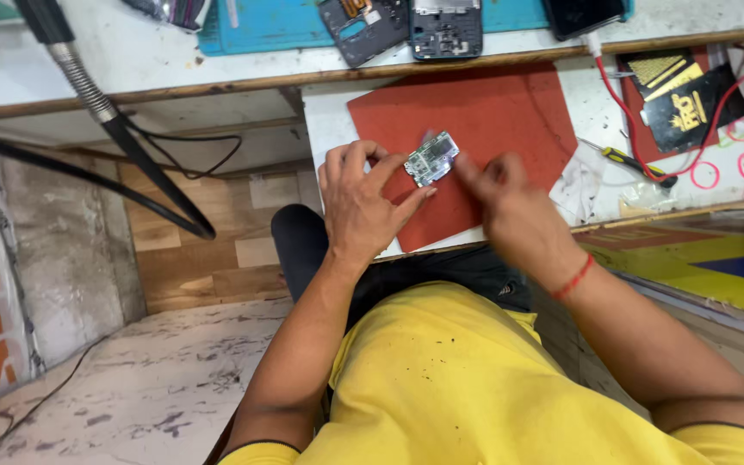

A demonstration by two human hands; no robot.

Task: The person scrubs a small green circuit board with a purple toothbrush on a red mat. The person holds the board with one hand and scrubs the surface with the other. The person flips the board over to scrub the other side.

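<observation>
My left hand (363,202) pinches a small green circuit board (432,158) between thumb and fingers, holding it just above a red mat (510,112). My right hand (501,202) is blurred and sits right beside the board, its fingertips at the board's right edge. A red thread band circles my right wrist. Whether the right fingers grip the board or only touch it cannot be told.
Two opened phone frames (406,30) lie on a blue mat (269,26) on the upper shelf. A dark phone (583,15) with a red cable, a screwdriver (635,164) and a black-and-gold packet (686,99) lie to the right. A flexible black lamp arm (109,120) hangs at left.
</observation>
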